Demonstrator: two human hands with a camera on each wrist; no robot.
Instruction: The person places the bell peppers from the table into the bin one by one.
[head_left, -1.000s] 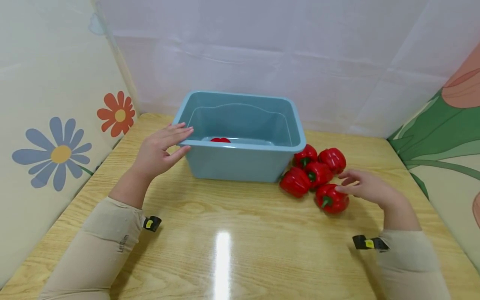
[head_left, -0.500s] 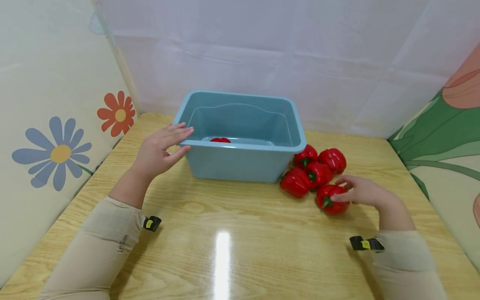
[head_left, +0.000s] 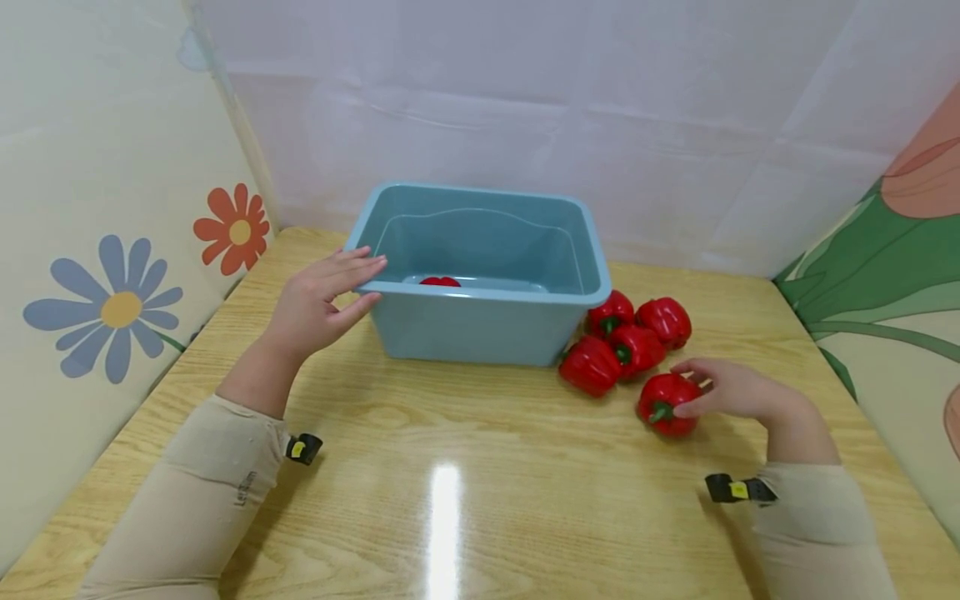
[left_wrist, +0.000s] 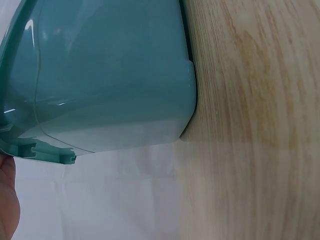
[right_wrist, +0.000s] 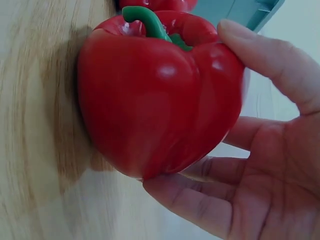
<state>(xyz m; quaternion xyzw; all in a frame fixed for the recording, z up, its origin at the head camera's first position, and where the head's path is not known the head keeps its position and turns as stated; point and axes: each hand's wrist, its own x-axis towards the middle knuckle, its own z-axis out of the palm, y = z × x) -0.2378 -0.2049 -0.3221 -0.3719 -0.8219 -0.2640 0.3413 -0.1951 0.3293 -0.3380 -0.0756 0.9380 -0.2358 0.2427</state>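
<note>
My right hand (head_left: pixel 731 390) grips a red bell pepper (head_left: pixel 660 392) with a green stem. In the right wrist view, the thumb presses near the stem side of this bell pepper (right_wrist: pixel 150 105) while curled fingers lie around its far side and underside. The pepper is low over the wood. At the left end of a blue plastic bin (head_left: pixel 472 329), my left hand (head_left: pixel 318 304) rests with extended fingers over the rim, thumb at the front. Only a bit of that hand (left_wrist: pixel 7 200) shows in the left wrist view. Inside the bin, a red pepper (head_left: pixel 440 282) is mostly hidden by the front wall.
Several more red bell peppers (head_left: pixel 591 367) cluster against the bin's right front corner, left of and behind the right hand. The wooden table (head_left: pixel 360 500) runs back to a white sheet (head_left: pixel 480 100). Flower-patterned walls (head_left: pixel 120 308) stand on both sides.
My right hand has closed around the nearest bell pepper and drawn it slightly toward me, away from the cluster. The left hand and bin have stayed in place.
</note>
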